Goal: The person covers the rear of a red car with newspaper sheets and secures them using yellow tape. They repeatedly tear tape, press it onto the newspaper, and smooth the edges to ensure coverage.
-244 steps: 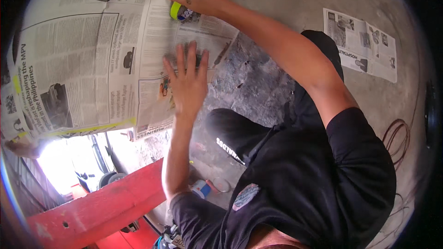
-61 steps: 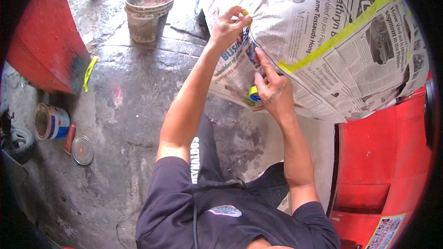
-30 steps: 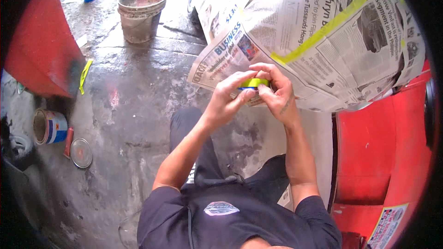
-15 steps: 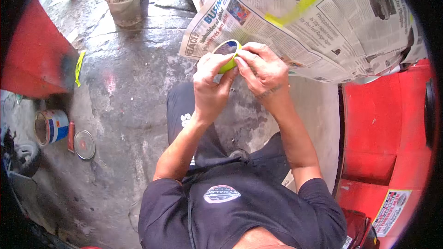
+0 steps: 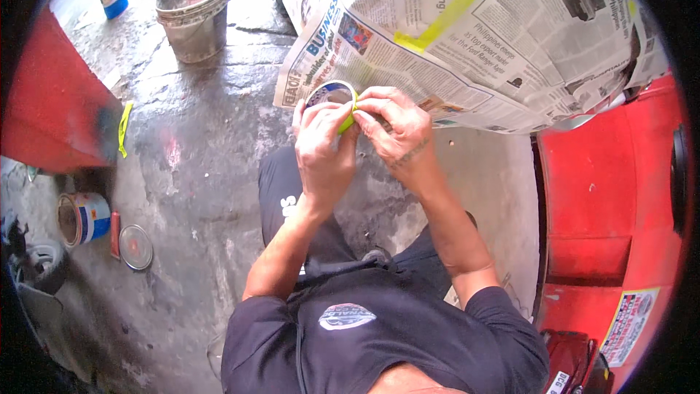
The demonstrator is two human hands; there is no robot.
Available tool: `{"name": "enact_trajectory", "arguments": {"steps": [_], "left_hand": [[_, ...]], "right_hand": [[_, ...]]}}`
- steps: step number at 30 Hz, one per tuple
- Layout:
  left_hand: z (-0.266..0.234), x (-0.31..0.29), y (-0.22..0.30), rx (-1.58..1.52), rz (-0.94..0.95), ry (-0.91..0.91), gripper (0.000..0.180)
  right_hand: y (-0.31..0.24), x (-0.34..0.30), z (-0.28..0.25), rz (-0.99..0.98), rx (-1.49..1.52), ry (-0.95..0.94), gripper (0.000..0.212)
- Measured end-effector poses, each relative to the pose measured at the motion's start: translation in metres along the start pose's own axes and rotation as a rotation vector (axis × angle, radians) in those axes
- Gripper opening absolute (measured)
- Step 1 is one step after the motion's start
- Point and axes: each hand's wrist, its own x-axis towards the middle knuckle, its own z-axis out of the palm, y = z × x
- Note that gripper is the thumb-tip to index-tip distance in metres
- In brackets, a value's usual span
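Centrally, just above mid-frame: left hand (image 5: 323,147) cupped round a roll of yellow-green masking tape (image 5: 332,99), fingers closed on its rim — right hand (image 5: 392,129) pinching narrow at the tape's edge, seemingly to pick the free end loose. Behind, taped newspaper sheets (image 5: 467,36) masking a red body panel (image 5: 609,197). Upper left, a grimy bucket (image 5: 193,13), contents indiscernible — lower left, an open paint can (image 5: 82,217), lid (image 5: 135,246) beside it.

Stained grey concrete floor (image 5: 197,175), sunlit at top. Dirty bucket (image 5: 193,11) at top left, open paint can (image 5: 84,217) and its lid (image 5: 135,246) at left. Red panels at left (image 5: 51,109) and right (image 5: 605,204).
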Motion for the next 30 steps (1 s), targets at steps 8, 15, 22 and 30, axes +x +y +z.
{"name": "enact_trajectory", "arguments": {"steps": [8,15,22,30], "left_hand": [[-0.014,0.004,-0.009,-0.304,-0.162,-0.227,0.027],[-0.027,0.046,-0.014,-0.977,-0.172,-0.581,0.029],[0.032,0.205,-0.04,-0.238,-0.008,0.055,0.058],[0.025,0.194,-0.018,-0.257,0.066,-0.011,0.043]], "right_hand": [[0.013,-0.002,-0.02,0.275,0.262,-0.066,0.009],[0.015,-0.006,-0.058,0.234,0.581,-0.287,0.027],[0.013,-0.023,-0.063,0.46,0.632,-0.126,0.039],[0.004,-0.022,-0.074,0.532,0.468,-0.018,0.03]]}}
